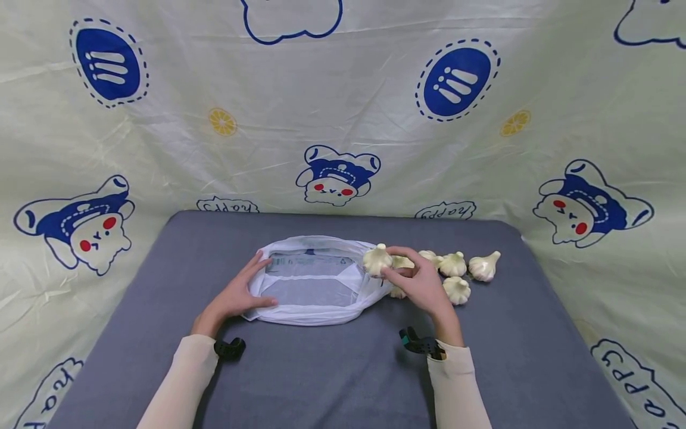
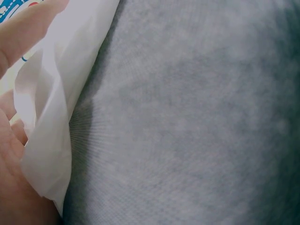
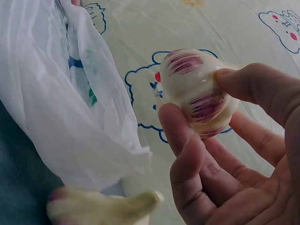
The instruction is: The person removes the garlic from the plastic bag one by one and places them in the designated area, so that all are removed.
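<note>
A white translucent plastic bag [image 1: 316,316] lies on the grey table with its mouth spread wide. My left hand [image 1: 241,292] holds the bag's left rim, thumb at the near edge and fingers at the far one; in the left wrist view a fold of plastic [image 2: 51,140] covers part of the palm. My right hand [image 1: 420,280] pinches a garlic bulb [image 1: 377,260] between thumb and fingers, raised at the bag's right rim. Purple streaks mark this bulb in the right wrist view, where another garlic bulb [image 3: 98,206] appears below, beside the bag.
To the right of the bag lie several more garlic bulbs, among them a near one [image 1: 457,290], one behind it [image 1: 452,264] and the rightmost [image 1: 484,266]. Some are partly hidden by my right hand. A printed curtain [image 1: 375,119] hangs behind the table [image 1: 332,381].
</note>
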Available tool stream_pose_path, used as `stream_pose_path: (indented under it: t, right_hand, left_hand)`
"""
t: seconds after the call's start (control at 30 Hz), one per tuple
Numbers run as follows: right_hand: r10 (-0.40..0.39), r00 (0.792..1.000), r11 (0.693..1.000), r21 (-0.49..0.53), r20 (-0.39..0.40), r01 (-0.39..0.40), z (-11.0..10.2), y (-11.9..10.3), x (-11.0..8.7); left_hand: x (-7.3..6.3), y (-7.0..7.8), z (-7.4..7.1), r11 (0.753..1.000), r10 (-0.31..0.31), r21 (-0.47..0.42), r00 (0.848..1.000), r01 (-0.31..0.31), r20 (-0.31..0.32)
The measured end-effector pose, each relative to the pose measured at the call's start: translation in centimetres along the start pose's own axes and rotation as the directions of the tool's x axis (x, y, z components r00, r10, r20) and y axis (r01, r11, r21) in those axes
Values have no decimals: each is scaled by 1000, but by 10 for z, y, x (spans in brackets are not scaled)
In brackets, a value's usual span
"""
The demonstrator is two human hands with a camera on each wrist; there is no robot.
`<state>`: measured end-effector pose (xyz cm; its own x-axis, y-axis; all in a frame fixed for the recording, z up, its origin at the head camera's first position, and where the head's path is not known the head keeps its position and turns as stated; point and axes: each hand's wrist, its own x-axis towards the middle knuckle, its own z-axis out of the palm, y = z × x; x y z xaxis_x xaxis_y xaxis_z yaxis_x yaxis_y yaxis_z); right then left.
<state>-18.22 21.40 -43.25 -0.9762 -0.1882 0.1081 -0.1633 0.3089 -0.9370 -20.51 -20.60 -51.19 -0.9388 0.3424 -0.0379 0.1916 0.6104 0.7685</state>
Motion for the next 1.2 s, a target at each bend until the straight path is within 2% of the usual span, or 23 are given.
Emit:
stream_pose_path:
  t: [0.17,0.33,0.43,0.87,1.2]
  right_hand:
    - [-27,999,1000,9,-33,27,-11,2,-4]
    - [-14,997,1000,21,-78,16,-23,2,-9]
    - [2,995,1000,5,-102,-1,-30,2,-13]
    - [-12,978,998,-70,-207,-3,-55,7,-26]
    - [-18,969,997,-79,-246,-1,-71,17,-35]
  left_hand:
    - [0,0,1,1000,-1,-15,1000,1,-2]
    - [-1,-1,1,1000,4,-15,1000,-4,-6]
    - [-1,0,1,1000,4,-15,1000,-4,-7]
    - [-1,-1,2,1000,7,-8,1000,-7,-9]
    - [0,0,1,1000,-4,-11,1000,4,-4]
